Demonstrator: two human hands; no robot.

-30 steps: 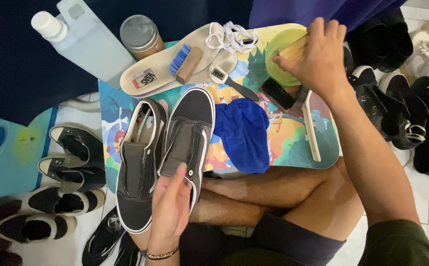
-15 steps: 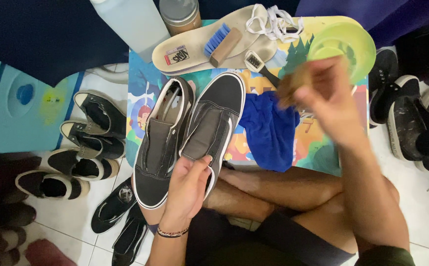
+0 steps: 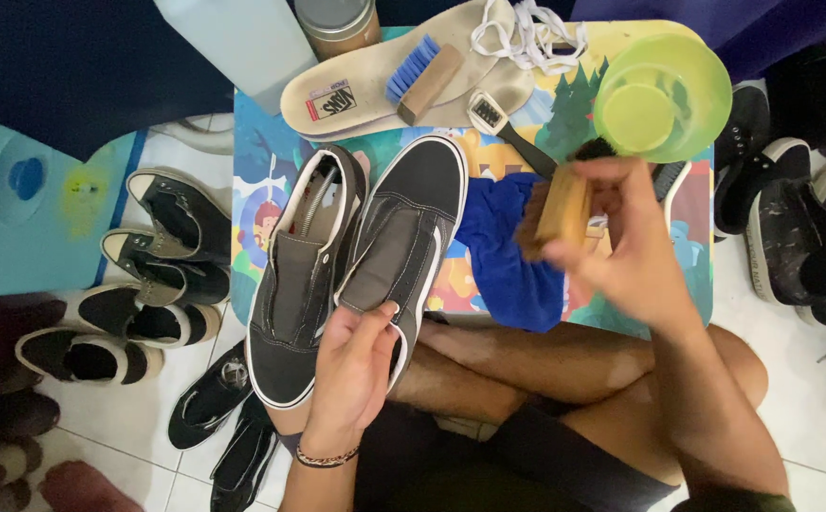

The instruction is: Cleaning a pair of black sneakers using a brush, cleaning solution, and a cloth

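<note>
Centre frame, our left hand (image 3: 356, 365) grips the black sneaker (image 3: 403, 237) by its heel; our right hand (image 3: 621, 242), somewhat blurred, clasps a wooden brush (image 3: 560, 209).

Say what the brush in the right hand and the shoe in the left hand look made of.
Brush: pale wooden block, matt, grain-coloured; dark bristles, blurred. Shoe: dark grey woven cloth, likely canvas, dull, with a white, seemingly rubber sole edge.
</note>
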